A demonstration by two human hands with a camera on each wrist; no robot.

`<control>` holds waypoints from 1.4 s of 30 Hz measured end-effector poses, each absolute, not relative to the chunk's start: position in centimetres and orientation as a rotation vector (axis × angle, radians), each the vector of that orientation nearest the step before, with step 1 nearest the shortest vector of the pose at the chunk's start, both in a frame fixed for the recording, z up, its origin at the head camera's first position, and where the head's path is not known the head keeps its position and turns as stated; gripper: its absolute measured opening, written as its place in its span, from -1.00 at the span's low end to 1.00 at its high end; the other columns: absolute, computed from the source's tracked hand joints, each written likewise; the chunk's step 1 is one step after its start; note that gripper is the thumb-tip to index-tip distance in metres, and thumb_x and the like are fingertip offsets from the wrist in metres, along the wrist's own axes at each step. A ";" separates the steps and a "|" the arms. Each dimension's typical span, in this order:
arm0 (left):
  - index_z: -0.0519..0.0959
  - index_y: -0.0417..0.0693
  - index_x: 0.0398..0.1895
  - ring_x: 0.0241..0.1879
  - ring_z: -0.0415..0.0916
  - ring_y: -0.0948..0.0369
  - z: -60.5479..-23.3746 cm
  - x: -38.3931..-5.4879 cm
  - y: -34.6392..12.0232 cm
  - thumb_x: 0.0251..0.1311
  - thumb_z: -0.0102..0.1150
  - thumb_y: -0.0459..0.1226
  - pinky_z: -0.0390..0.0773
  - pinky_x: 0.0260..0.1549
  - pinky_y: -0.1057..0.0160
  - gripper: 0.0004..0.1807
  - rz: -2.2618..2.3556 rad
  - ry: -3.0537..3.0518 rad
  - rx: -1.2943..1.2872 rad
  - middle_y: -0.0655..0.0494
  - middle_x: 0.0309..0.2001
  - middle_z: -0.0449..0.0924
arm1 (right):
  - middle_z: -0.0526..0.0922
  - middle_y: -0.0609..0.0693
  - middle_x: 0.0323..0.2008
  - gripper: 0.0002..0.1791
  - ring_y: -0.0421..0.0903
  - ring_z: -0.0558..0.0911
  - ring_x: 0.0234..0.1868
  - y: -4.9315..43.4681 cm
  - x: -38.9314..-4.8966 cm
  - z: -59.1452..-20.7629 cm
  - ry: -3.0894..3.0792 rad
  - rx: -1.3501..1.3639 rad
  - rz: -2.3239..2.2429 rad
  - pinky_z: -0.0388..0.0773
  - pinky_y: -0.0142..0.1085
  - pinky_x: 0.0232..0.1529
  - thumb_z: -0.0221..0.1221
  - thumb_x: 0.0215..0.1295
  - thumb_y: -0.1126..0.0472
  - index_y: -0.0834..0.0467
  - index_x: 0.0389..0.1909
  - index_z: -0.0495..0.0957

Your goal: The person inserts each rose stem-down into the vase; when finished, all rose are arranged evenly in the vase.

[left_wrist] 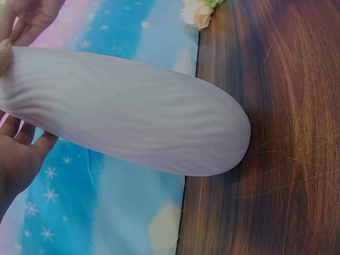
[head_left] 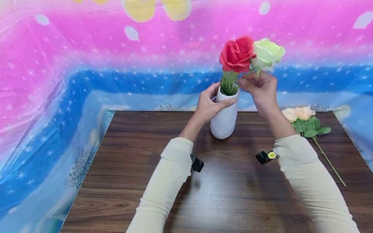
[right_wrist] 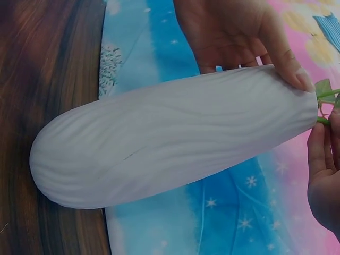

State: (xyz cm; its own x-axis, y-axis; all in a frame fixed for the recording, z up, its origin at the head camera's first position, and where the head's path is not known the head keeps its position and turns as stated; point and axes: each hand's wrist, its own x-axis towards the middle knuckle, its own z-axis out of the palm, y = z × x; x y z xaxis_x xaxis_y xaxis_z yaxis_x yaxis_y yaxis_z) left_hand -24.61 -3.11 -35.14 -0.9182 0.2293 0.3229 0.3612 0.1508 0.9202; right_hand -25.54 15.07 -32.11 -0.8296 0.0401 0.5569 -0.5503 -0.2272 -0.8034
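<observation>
In the head view a white ribbed vase [head_left: 224, 118] stands upright near the table's far edge. The left hand [head_left: 208, 105] grips it just below the mouth, thumb across the front. A red rose [head_left: 237, 55] rises from the vase, its green leaves [head_left: 228, 85] at the opening. Beside it is a pale green-white rose [head_left: 267, 54], whose stem the right hand [head_left: 262, 90] pinches under the bloom, close to the vase mouth. From the right wrist view, the right fingers [right_wrist: 319, 151] hold a green stem right at the vase's rim [right_wrist: 313, 109]. The stem's lower end is hidden.
Peach-coloured roses [head_left: 301, 114] with green leaves and a long stem [head_left: 330, 161] lie on the right of the dark wooden table [head_left: 140, 155]. A pink and blue snowflake cloth [head_left: 163, 58] hangs behind and at the sides. Each sleeve cuff carries a small black camera [head_left: 197, 163].
</observation>
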 end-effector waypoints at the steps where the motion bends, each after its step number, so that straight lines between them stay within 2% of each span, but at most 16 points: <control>1: 0.40 -0.05 0.44 0.26 0.58 0.08 -35.1 -24.6 -3.1 0.15 0.48 -0.22 0.60 0.27 0.14 -0.23 -1.886 -2.302 -0.592 -0.05 0.26 0.60 | 0.78 -0.16 -0.48 -0.77 -0.29 0.79 -0.36 15.1 -25.5 -32.2 -1.664 0.609 2.095 0.75 -0.41 -0.21 0.33 0.21 0.49 0.09 -0.46 0.72; 8: 0.41 -0.06 0.43 0.26 0.58 0.07 -35.1 -24.6 -3.1 0.15 0.48 -0.22 0.59 0.28 0.12 -0.24 -1.884 -2.300 -0.593 -0.05 0.25 0.60 | 0.78 -0.19 -0.47 -0.63 -0.30 0.79 -0.32 15.2 -25.6 -32.5 -1.697 0.633 2.052 0.74 -0.42 -0.17 0.22 0.22 0.61 0.05 -0.46 0.72; 13: 0.41 -0.04 0.43 0.27 0.57 0.07 -35.1 -24.6 -3.1 0.14 0.49 -0.21 0.60 0.27 0.11 -0.23 -1.891 -2.300 -0.590 -0.04 0.26 0.60 | 0.78 -0.18 -0.46 -0.63 -0.28 0.80 -0.29 15.3 -25.6 -32.6 -1.705 0.639 2.054 0.74 -0.42 -0.15 0.22 0.22 0.61 0.05 -0.45 0.72; 18: 0.40 -0.02 0.44 0.29 0.56 0.08 -35.0 -24.5 -3.0 0.14 0.49 -0.21 0.59 0.28 0.10 -0.22 -1.893 -2.304 -0.591 -0.03 0.27 0.59 | 0.79 -0.16 -0.46 -0.73 -0.25 0.80 -0.29 15.5 -25.5 -32.6 -1.698 0.629 2.071 0.74 -0.40 -0.14 0.30 0.20 0.55 0.10 -0.42 0.77; 23: 0.40 -0.01 0.44 0.26 0.57 0.08 -35.1 -24.6 -3.0 0.14 0.49 -0.20 0.60 0.27 0.11 -0.23 -1.888 -2.302 -0.585 -0.03 0.25 0.60 | 0.80 -0.17 -0.44 -0.69 -0.27 0.80 -0.28 15.6 -25.1 -32.5 -1.717 0.607 2.105 0.73 -0.42 -0.13 0.28 0.20 0.56 0.07 -0.38 0.79; 27: 0.41 0.00 0.43 0.25 0.58 0.09 -35.2 -24.6 -3.0 0.14 0.49 -0.19 0.61 0.26 0.12 -0.23 -1.879 -2.303 -0.573 -0.03 0.24 0.60 | 0.81 -0.19 -0.32 -0.71 -0.29 0.79 -0.20 15.9 -24.3 -32.6 -1.787 0.571 2.135 0.71 -0.45 -0.06 0.28 0.25 0.51 0.13 -0.13 0.77; 31: 0.42 0.01 0.43 0.24 0.58 0.09 -35.2 -24.6 -3.0 0.13 0.49 -0.19 0.61 0.25 0.11 -0.24 -1.870 -2.308 -0.564 -0.03 0.24 0.61 | 0.81 -0.22 -0.17 -0.63 -0.32 0.76 -0.06 16.2 -23.7 -32.6 -1.847 0.529 2.168 0.67 -0.50 0.00 0.28 0.28 0.45 0.14 0.08 0.70; 36: 0.43 0.01 0.42 0.24 0.58 0.09 -35.1 -24.5 -3.0 0.13 0.49 -0.19 0.61 0.25 0.11 -0.25 -1.874 -2.307 -0.560 -0.02 0.24 0.60 | 0.82 -0.20 -0.17 -0.63 -0.30 0.76 -0.07 16.6 -23.2 -32.9 -1.843 0.529 2.216 0.69 -0.47 -0.01 0.26 0.29 0.46 0.09 0.07 0.72; 42: 0.43 0.00 0.42 0.26 0.57 0.08 -35.1 -24.5 -2.9 0.13 0.49 -0.20 0.60 0.27 0.10 -0.25 -1.873 -2.305 -0.559 -0.03 0.25 0.60 | 0.83 -0.16 -0.22 -0.67 -0.29 0.78 -0.16 17.1 -22.9 -33.0 -1.856 0.526 2.264 0.71 -0.45 -0.07 0.24 0.32 0.45 0.06 0.00 0.74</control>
State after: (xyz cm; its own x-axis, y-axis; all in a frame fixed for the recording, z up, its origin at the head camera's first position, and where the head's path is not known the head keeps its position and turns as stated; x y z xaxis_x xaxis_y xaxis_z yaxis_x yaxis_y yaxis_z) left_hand -24.50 -2.94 -35.06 -0.9247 0.2070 0.3196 0.3552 0.1664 0.9199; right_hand -22.88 17.13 -33.02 -0.9239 -0.0924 0.3714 -0.3461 -0.2125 -0.9138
